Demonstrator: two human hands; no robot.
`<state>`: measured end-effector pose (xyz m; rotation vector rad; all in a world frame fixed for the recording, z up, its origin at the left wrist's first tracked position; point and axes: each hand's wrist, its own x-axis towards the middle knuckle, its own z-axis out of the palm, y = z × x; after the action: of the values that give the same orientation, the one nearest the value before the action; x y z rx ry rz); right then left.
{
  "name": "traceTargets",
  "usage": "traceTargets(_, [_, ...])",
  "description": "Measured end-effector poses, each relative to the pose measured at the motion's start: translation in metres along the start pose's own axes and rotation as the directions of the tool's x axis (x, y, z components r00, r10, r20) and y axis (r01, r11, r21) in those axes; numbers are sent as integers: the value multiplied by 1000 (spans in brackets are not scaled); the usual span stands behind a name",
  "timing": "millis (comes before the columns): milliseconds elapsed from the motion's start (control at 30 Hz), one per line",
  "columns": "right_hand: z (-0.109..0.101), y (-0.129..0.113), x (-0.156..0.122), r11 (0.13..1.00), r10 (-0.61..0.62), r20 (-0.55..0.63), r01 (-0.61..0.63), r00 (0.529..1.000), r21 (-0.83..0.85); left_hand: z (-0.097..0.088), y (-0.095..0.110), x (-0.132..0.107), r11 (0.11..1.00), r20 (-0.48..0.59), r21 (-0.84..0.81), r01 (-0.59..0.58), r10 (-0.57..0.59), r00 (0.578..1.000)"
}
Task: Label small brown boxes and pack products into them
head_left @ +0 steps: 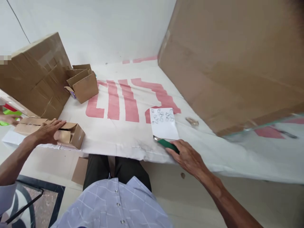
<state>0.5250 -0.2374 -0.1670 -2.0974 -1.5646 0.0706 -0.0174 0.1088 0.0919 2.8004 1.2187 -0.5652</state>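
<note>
My left hand [48, 131] lies flat, fingers stretched out, on a flattened brown cardboard box [71, 134] at the table's front left edge. My right hand [187, 155] grips a tool with a green handle [167, 144]; its metal tip touches the near edge of a white paper sheet [165, 126]. Several small metal clips [162, 115] lie on the far half of that sheet.
A white table cover with red lettering [123, 101] spans the table. A huge cardboard box [232, 63] fills the right. A big box [33, 76] and a small open box [83, 84] stand at left. Another person's hand [9, 117] shows at far left. A small metal piece [192, 121] lies beside the sheet.
</note>
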Motion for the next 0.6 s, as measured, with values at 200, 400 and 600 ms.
traceTargets(200, [-31,50,-12,989,32,21,-29,999,-142,13,79,30,988,-195,-94,-124,104,975])
traceTargets(400, [-33,78,-9,980,58,108,-36,992,-195,31,164,47,910,-398,-288,-299,170,902])
traceTargets(600, [-25,77,-13,961,93,48,-77,995,-264,67,115,15,748,-475,-604,-277,-59,878])
